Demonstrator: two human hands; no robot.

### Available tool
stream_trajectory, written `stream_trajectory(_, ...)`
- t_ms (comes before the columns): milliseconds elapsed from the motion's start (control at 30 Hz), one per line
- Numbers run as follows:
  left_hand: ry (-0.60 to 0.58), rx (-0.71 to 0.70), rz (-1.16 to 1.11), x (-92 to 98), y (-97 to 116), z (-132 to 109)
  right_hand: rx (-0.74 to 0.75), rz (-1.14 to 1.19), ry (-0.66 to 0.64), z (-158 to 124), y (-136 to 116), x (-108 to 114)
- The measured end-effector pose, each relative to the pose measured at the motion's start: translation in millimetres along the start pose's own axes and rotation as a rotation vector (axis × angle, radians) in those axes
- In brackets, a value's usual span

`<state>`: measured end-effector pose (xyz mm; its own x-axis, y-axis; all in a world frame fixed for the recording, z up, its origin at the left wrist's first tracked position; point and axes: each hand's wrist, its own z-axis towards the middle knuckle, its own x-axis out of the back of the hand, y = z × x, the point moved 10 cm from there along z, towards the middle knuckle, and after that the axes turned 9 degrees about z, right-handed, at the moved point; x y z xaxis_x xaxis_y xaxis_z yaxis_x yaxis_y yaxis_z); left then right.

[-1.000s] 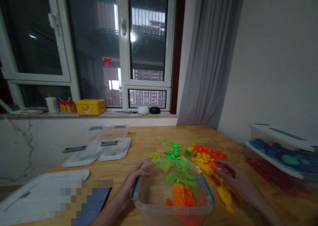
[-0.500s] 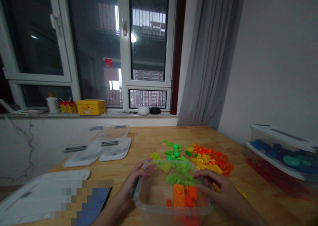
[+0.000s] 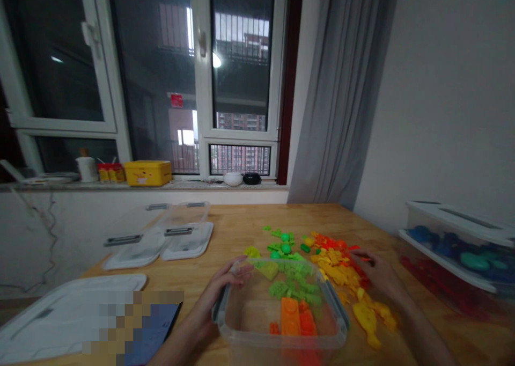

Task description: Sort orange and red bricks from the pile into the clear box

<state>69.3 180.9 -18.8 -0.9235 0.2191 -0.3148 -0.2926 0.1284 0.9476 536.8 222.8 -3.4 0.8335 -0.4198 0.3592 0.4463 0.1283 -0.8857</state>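
On the bench (image 3: 237,218): clear tub (image 3: 257,338), left grip (image 3: 219,286) curled round its side; right grip (image 3: 379,273) half-curled at red bricks (image 3: 330,242), hold unclear. Beyond: red sign (image 3: 176,100), markings unreadable.

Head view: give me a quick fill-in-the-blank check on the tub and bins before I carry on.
1. The hand on the tub is the person's ____ one.
2. The long brick in the tub is ____.
3. Of the two stacked bins, the ____ one holds red pieces.

Missing words: left; orange; lower.
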Motion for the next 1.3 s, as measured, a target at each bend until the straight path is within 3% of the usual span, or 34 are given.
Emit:
stream_trajectory(167,-0.021,-0.011,0.002,-0.2,-0.7,1.4,-0.021,-0.123,0.076,13.6,54.4,22.0)
stream_trajectory(300,-0.013,-0.016,0.034,0.0,1.1,0.0,-0.057,-0.161,0.052,12.8,81.7,19.6)
stream_trajectory(533,-0.008,-0.003,0.009,0.2,-0.5,-0.5,-0.049,-0.149,-0.004,11.0,86.3,12.8)
stream_trajectory(833,-0.02,-0.013,0.009,0.8,-0.8,1.4,-0.047,-0.399,0.104,22.1,100.5,36.6)
stream_trajectory(967,-0.02,-0.007,0.002,-0.1,-1.5,1.1,-0.135,-0.348,0.022,18.7,106.9,32.7)
stream_trajectory(1167,-0.027,-0.014,0.016,-0.3,-0.9,0.4,-0.123,-0.273,0.027,20.8,106.4,34.8)
stream_trajectory(1300,-0.012,-0.007,0.039,1.9,-1.0,-0.4,-0.138,-0.334,-0.063,21.8,109.8,26.5)
